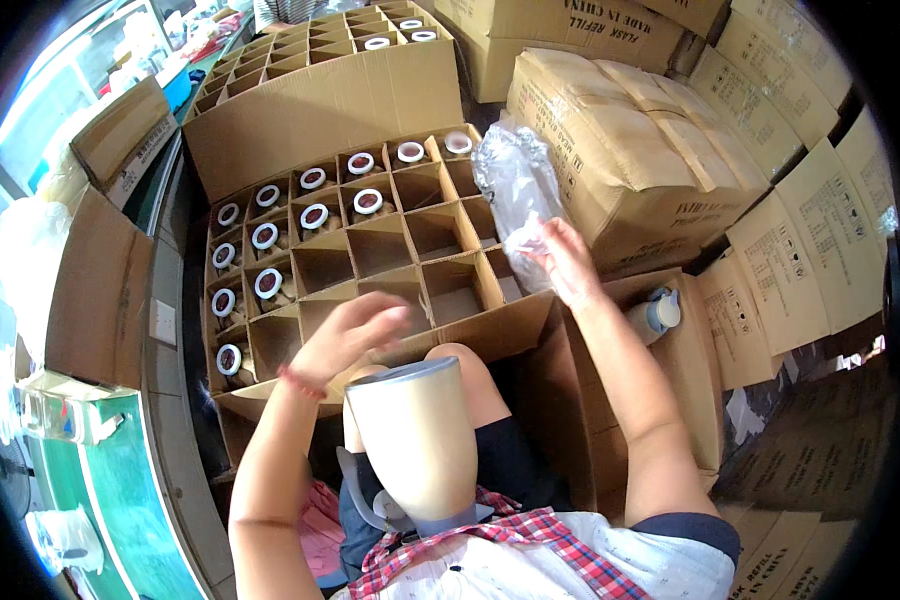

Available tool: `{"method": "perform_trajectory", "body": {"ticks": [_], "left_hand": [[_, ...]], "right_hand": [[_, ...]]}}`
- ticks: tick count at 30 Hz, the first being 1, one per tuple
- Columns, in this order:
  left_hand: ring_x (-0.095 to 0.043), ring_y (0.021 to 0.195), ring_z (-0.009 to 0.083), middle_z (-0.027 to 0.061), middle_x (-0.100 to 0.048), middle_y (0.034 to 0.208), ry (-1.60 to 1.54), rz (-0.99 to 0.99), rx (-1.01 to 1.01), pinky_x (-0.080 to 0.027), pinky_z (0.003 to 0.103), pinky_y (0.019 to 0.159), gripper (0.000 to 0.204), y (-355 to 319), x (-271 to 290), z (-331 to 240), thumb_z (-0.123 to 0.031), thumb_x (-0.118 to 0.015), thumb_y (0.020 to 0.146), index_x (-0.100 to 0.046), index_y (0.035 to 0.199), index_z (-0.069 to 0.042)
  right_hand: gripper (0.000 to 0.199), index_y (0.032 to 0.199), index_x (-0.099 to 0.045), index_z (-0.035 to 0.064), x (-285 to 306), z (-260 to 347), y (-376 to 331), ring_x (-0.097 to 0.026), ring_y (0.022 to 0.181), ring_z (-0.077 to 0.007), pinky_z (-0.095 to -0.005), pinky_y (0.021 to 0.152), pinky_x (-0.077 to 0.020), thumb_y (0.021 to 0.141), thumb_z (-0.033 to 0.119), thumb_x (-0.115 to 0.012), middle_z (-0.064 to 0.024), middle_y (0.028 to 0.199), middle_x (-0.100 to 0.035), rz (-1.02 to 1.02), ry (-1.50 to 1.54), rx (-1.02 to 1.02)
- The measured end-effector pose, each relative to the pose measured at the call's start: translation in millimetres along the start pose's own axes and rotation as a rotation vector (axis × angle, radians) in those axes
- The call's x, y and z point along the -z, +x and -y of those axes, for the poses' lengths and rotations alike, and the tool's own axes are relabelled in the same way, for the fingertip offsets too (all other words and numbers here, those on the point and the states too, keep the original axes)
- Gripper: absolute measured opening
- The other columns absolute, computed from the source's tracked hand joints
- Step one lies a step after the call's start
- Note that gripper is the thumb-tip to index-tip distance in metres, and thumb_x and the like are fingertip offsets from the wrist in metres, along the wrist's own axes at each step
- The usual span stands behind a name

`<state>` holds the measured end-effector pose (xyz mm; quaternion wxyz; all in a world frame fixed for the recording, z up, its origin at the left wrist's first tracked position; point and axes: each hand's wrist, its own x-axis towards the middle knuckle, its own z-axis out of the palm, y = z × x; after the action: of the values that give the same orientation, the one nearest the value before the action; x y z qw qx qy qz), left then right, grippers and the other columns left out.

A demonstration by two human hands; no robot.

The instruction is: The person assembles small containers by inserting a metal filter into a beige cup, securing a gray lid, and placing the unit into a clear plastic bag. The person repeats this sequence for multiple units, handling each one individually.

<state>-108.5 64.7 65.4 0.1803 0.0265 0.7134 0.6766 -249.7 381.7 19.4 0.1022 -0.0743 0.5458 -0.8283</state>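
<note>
My right hand (567, 262) pinches the lower end of a crumpled clear plastic bag (518, 175), which lies over the right edge of a divided carton (515, 325). Over the near part of that carton hovers my left hand (355, 335), slightly blurred, its fingers apart and nothing in them. A cream jug (415, 440) with a grey rim and grey handle rests upright on my lap, untouched by either hand. Several items with white ring tops (267, 283) and dark red centres stand in the carton's left and far cells.
Behind is another divided carton (320, 90). To the right, an open box (705, 400) holds a pale bottle (658, 312) with a blue-grey lid. A large closed carton (630, 160) and flattened cardboard (810, 240) stand beyond. A green-topped bench (135, 490) runs along the left.
</note>
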Motion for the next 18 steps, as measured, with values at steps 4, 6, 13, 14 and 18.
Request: {"method": "perform_trajectory", "body": {"ticks": [4, 6, 13, 14, 18], "left_hand": [[-0.063, 0.092, 0.0138, 0.0110, -0.064, 0.110, 0.651, 0.013, -0.199, -0.054, 0.029, 0.075, 0.060, 72.9, -32.8, -2.0, -0.041, -0.065, 0.091, -0.050, 0.130, 0.003], [-0.065, 0.089, 0.0157, 0.0111, -0.066, 0.107, 0.969, -0.192, -0.355, -0.055, 0.030, 0.071, 0.055, 107.2, -40.0, 15.8, -0.040, -0.064, 0.091, -0.055, 0.125, 0.002], [-0.064, 0.092, 0.0117, 0.0041, -0.067, 0.099, 0.212, 0.033, 0.042, -0.054, 0.027, 0.079, 0.024, 126.6, -6.1, 23.5, -0.017, -0.055, 0.095, -0.064, 0.112, -0.002], [-0.064, 0.093, 0.0118, 0.0042, -0.067, 0.100, 0.166, 0.034, 0.037, -0.053, 0.027, 0.081, 0.024, 116.3, 0.1, 27.4, -0.017, -0.056, 0.095, -0.064, 0.111, -0.001], [-0.059, 0.087, 0.0110, 0.0016, -0.062, 0.091, -0.016, -0.034, -0.038, -0.047, 0.024, 0.081, 0.014, 74.6, 4.4, 35.4, -0.008, -0.061, 0.087, -0.062, 0.097, 0.001]], "right_hand": [[0.011, 0.092, -0.055, 0.0076, -20.3, -17.2, -9.0, -0.059, 0.089, -0.0085, -0.0228, 0.084, -0.0483, 0.089, 0.006, -0.066, 0.0004, 0.091, -0.060, 0.059, -0.392, 0.137], [0.012, 0.094, -0.057, 0.0062, -44.5, -16.1, -11.3, -0.056, 0.090, -0.0083, -0.0236, 0.083, -0.0468, 0.087, 0.007, -0.066, 0.0013, 0.092, -0.058, 0.122, -0.382, 0.189], [0.053, 0.128, -0.049, 0.0005, -50.9, -24.5, -25.3, -0.059, 0.106, -0.0249, -0.0361, 0.093, -0.0459, 0.085, 0.019, -0.072, -0.0146, 0.117, -0.060, -0.028, -1.022, 0.624], [0.052, 0.128, -0.052, 0.0000, -47.0, -37.4, -24.1, -0.060, 0.104, -0.0272, -0.0374, 0.092, -0.0466, 0.085, 0.019, -0.072, -0.0164, 0.116, -0.061, -0.065, -1.111, 0.626], [0.017, 0.102, -0.067, 0.0024, -48.6, -65.5, -28.1, -0.064, 0.087, -0.0215, -0.0299, 0.076, -0.0502, 0.086, 0.010, -0.065, -0.0116, 0.096, -0.066, 0.034, -0.785, 0.377]]}}
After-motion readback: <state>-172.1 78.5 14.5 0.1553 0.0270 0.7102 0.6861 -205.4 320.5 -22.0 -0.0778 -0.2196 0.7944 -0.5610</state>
